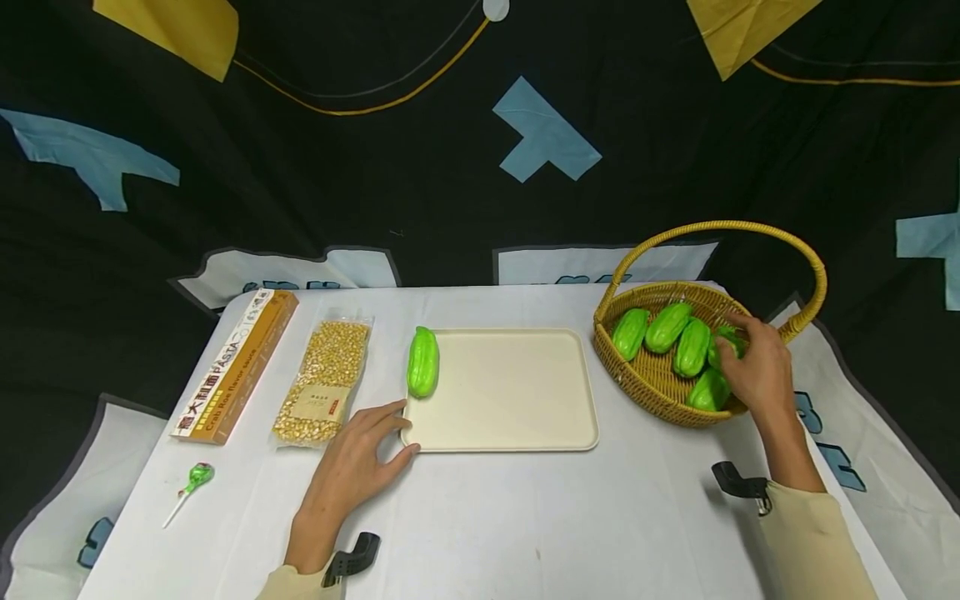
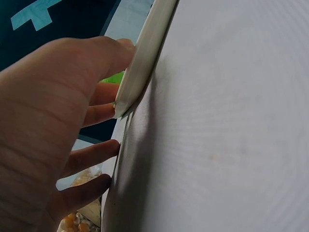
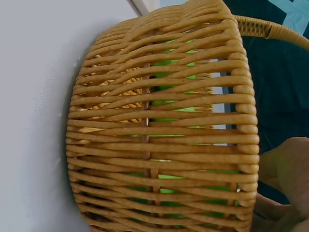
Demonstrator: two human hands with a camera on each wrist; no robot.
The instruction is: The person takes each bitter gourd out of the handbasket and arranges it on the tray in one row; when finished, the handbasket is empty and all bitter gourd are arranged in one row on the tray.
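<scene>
My left hand (image 1: 358,463) holds the near left corner of a cream tray (image 1: 510,392). In the left wrist view the thumb (image 2: 118,54) lies against the tray's rim, with two fingers behind the corner and the other two spread apart from it. A ridged green vegetable (image 1: 423,362) lies along the tray's left edge. At the right, my right hand (image 1: 761,367) reaches into a wicker basket (image 1: 648,392) and grips one of several similar green vegetables (image 1: 692,347). The basket's side (image 3: 164,125) hides most of this grip in the right wrist view.
A bag of corn kernels (image 1: 326,375) lies left of the tray, beside a pasta box (image 1: 236,367). A green lollipop (image 1: 197,479) is near the table's left edge. The basket's tall handle (image 1: 720,226) arches above it. A dark cloth (image 1: 420,192) hangs behind the table.
</scene>
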